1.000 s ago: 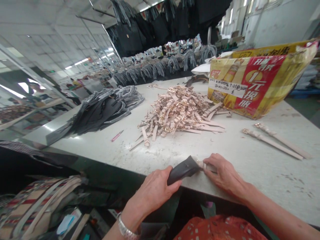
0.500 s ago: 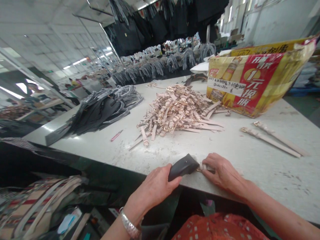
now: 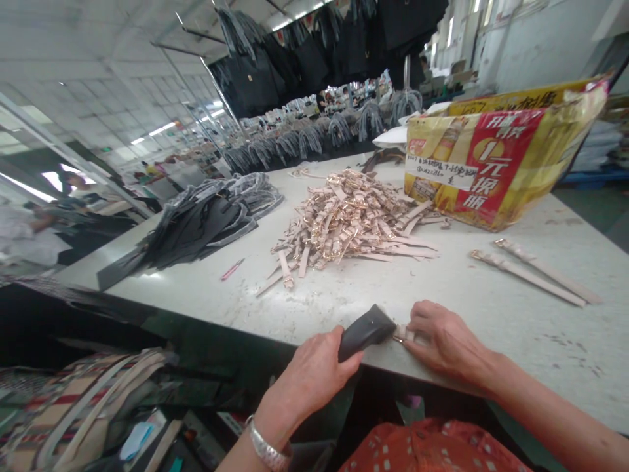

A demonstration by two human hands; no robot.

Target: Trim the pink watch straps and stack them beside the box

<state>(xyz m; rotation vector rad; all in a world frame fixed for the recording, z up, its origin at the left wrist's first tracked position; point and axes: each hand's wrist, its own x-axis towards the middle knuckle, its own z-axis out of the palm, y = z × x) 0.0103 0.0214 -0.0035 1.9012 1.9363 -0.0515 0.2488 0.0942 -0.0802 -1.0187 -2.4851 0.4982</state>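
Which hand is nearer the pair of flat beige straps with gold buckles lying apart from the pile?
Right. The right hand is left of the straps, on their near side; the left hand is farther left.

A smooth dark piece [image 3: 366,333] slants just beside a pale, gold-buckled strap [image 3: 402,332].

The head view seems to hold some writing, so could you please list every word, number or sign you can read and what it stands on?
"1元换瓶": on the red panel of the yellow box.
White characters above it: too blurred to read surely.
White label on the box: handwriting, too blurred to read surely.
Box's far wall: black handwriting, too blurred.
Small print left on the box: too small.
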